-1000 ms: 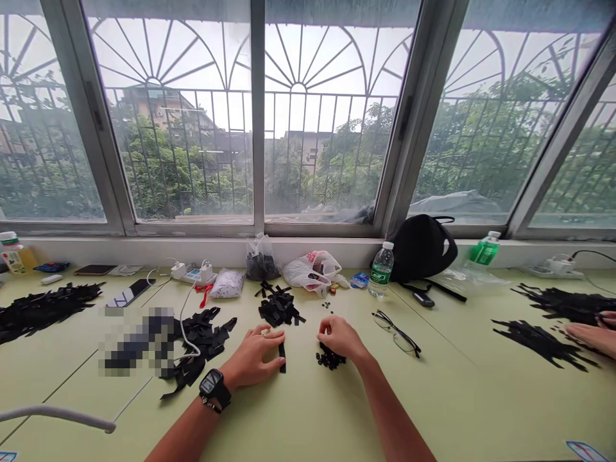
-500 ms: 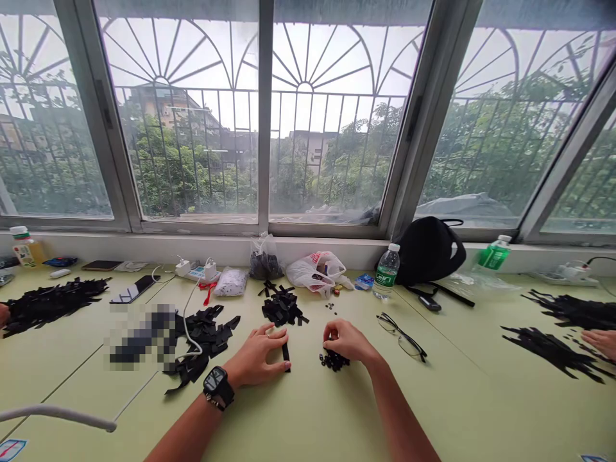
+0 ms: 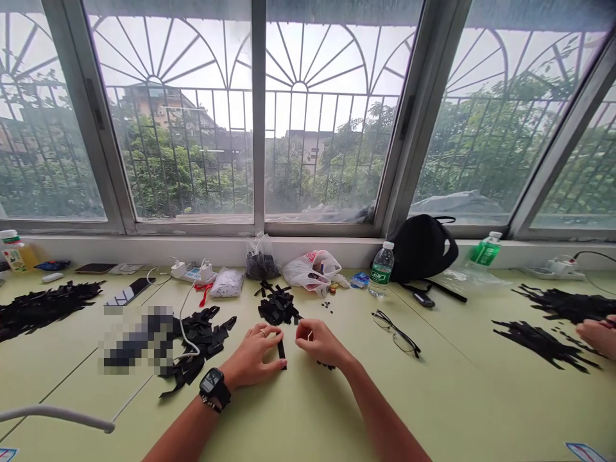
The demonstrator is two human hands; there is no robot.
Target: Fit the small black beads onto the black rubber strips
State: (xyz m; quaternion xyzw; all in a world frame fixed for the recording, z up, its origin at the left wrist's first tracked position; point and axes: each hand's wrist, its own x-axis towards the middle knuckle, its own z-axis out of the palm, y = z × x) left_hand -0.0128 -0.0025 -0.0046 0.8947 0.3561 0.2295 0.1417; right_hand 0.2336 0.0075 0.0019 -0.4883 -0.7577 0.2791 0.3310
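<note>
The pale-green tabletop [image 3: 308, 417] meets the white windowsill [image 3: 226, 248] beneath grey-framed windows [image 3: 258, 141] and extends between the right hand [image 3: 320, 343] and the black-framed eyeglasses [image 3: 402, 334]. The left hand [image 3: 257, 354], fingers spread, touches the flat black strip [image 3: 282, 355] lying on the tabletop; the right hand's thumb and forefinger are drawn together, any held part indeterminable.

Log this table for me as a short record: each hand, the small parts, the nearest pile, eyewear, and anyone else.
Left hand: spread on the table, fingers and thumb at a black strip
Right hand: fingertips drawn together near the strip; contents hidden
Small parts: small black pieces, partly hidden by the right hand
Nearest pile: black pieces, beyond the hands
Eyewear: glasses, right of the right hand
Others: a co-worker's hand, far right
</note>
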